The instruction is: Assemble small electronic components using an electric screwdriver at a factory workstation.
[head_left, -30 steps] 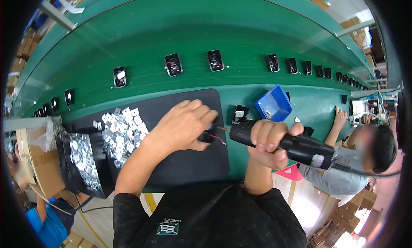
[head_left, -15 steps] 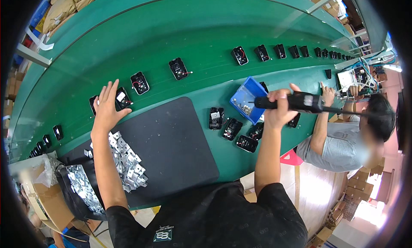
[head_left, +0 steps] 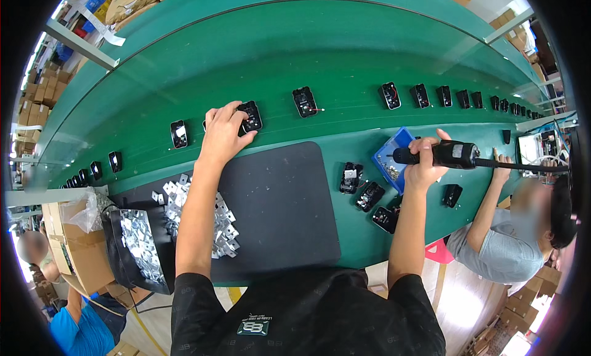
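black housing (head_left: 253,116), boxy, open-faced, rounded corners

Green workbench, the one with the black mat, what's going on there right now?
A person's left hand is at a black housing in a row on the green workbench; whether it is gripped isn't clear. The right hand holds a black power driver, its front end seemingly over the blue bin of small metal parts. More housings lie near the bin, and silver plates are heaped on the black mat.
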Available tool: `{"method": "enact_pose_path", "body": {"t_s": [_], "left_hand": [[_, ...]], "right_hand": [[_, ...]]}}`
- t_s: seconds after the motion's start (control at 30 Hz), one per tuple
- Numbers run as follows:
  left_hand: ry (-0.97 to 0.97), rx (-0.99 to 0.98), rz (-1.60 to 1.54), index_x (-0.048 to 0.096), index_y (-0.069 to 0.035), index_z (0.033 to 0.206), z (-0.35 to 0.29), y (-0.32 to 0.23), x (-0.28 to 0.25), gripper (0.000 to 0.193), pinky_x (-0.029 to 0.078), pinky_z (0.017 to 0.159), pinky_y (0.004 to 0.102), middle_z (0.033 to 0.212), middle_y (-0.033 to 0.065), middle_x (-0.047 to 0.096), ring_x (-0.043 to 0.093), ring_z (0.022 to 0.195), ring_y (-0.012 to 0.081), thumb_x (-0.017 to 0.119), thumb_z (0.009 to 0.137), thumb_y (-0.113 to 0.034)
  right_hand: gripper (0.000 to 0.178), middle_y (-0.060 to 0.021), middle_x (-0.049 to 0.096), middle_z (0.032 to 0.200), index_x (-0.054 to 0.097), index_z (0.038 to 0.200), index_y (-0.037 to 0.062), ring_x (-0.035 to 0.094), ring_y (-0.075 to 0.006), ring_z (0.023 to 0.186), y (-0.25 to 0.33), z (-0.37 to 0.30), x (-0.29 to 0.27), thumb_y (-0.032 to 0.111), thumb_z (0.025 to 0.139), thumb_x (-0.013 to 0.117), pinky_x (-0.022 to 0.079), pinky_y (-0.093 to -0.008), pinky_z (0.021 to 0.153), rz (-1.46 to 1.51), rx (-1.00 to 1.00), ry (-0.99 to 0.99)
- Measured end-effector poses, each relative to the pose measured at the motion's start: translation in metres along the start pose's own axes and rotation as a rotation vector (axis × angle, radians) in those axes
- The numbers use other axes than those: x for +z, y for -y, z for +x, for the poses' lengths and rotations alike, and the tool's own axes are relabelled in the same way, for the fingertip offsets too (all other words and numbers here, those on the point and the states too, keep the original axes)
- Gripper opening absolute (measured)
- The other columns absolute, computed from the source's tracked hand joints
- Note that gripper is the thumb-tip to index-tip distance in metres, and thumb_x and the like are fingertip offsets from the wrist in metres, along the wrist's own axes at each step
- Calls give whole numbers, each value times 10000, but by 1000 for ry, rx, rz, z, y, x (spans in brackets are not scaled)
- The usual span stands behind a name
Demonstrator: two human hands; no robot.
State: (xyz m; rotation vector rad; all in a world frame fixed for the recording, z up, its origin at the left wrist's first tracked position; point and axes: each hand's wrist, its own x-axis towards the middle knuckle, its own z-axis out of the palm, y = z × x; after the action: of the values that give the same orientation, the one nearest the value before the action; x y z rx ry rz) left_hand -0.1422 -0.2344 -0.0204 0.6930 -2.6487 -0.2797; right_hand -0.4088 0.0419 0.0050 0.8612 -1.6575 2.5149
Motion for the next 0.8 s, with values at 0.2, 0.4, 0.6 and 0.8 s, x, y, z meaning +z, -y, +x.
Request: {"method": "enact_pose_path", "body": {"t_s": [0.2,0.4,0.6,0.8], "left_hand": [[52,102,-186,563,-77,795,-56,-69,-38,360,370,868,459,1099,124,494,478,990,317,757,538,-237],[188,6,-348,615,-56,845,-130,-115,-29,306,373,882,411,1168,136,520,520,1002,292,775,625,-196],[155,-43,-288,634,-58,906,-137,-123,-35,351,353,911,418,1233,133,488,483,1121,285,779,638,-231],[-70,-448,-212,612,-36,892,-148,-93,-69,279,481,681,370,846,124,612,602,787,302,735,707,-204]], "right_hand": [[404,-54,519,679,431,1167,-16,485,-146,554,15,-5,-7,23,800,594,458,-337,574,64,-67,-44],[398,-53,494,649,444,1174,-5,457,-141,548,25,-9,-14,58,814,602,448,-326,581,68,-30,-12],[384,-50,494,659,445,1175,-15,463,-134,561,20,-10,-11,53,825,589,447,-315,587,62,-22,1],[393,-48,491,661,443,1178,-19,461,-132,556,26,-12,-19,48,822,596,446,-316,579,65,-26,-28]]}}
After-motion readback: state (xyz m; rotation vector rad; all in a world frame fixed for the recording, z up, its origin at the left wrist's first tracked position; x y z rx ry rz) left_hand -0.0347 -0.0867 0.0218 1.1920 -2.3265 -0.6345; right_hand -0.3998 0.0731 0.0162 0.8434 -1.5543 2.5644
